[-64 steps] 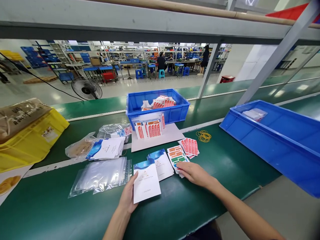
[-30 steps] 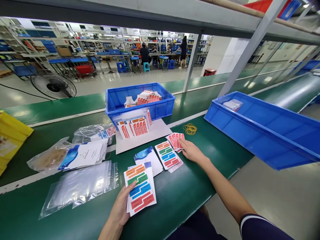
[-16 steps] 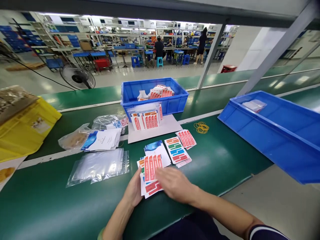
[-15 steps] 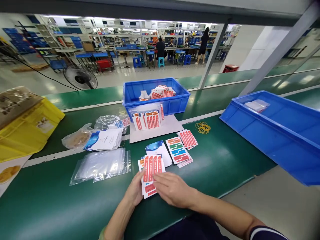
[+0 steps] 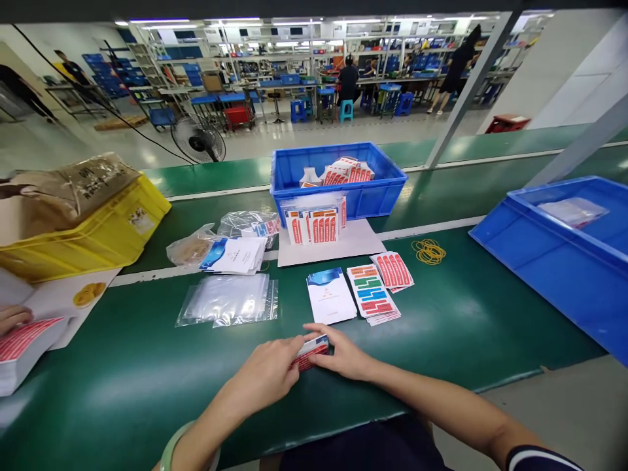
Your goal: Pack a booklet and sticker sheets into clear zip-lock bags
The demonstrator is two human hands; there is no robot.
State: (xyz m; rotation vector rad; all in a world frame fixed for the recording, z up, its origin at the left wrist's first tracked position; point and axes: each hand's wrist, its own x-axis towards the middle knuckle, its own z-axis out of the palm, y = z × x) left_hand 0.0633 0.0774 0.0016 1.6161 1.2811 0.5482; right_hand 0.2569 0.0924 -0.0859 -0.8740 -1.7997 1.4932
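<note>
Between both hands is a small stack of printed sticker sheets [image 5: 313,354], tilted steeply, with red print and a blue-and-white edge showing. My left hand [image 5: 267,374] grips its left end. My right hand [image 5: 346,353] closes on its right end, thumb in front and fingers behind. Just beyond lie a pile of white-and-blue booklets [image 5: 332,301], a pile of multicoloured sticker sheets [image 5: 373,294] and a pile of red sticker sheets [image 5: 394,270]. Clear zip bags [image 5: 226,301] lie to the left, with more booklets [image 5: 238,256] behind them.
A blue bin [image 5: 343,203] of packed cards stands behind a cardboard sheet [image 5: 338,252] bearing filled bags [image 5: 316,226]. Yellow rubber bands [image 5: 428,251] lie rightward, near another blue bin [image 5: 564,255]. At left are a yellow crate [image 5: 98,229] and another person's hand [image 5: 14,318] by a card stack [image 5: 29,353].
The sheets, earlier face up in the hands, are now tipped on edge, with both hands round their ends. The view has swung left, bringing in another person's hand.
</note>
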